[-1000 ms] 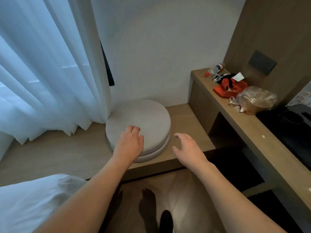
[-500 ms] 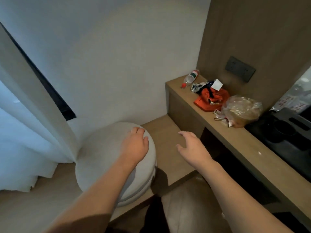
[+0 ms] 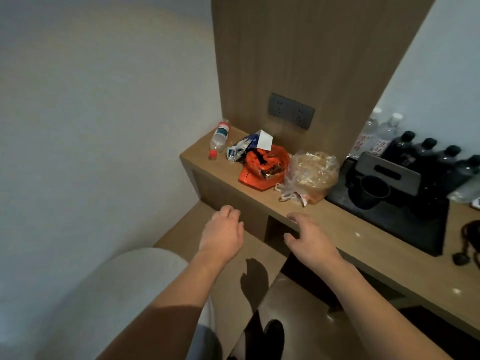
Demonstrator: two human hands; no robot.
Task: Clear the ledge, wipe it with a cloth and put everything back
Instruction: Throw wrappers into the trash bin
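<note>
While both hands are hovering empty, fingers loosely spread, the right hand (image 3: pixel 309 236) is lying nearer the ledge's clutter (image 3: pixel 265 162) than the left hand (image 3: pixel 223 233).

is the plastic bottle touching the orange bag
Apart. The head view shows the plastic bottle lying near the ledge's far end, with a crumpled wrapper between it and the orange bag.

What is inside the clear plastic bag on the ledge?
Through the clear plastic bag on the ledge, something pale brown and rounded shows, with an orange-brown part at the bottom. The crinkled film blurs it, so what it is cannot be told.
</note>
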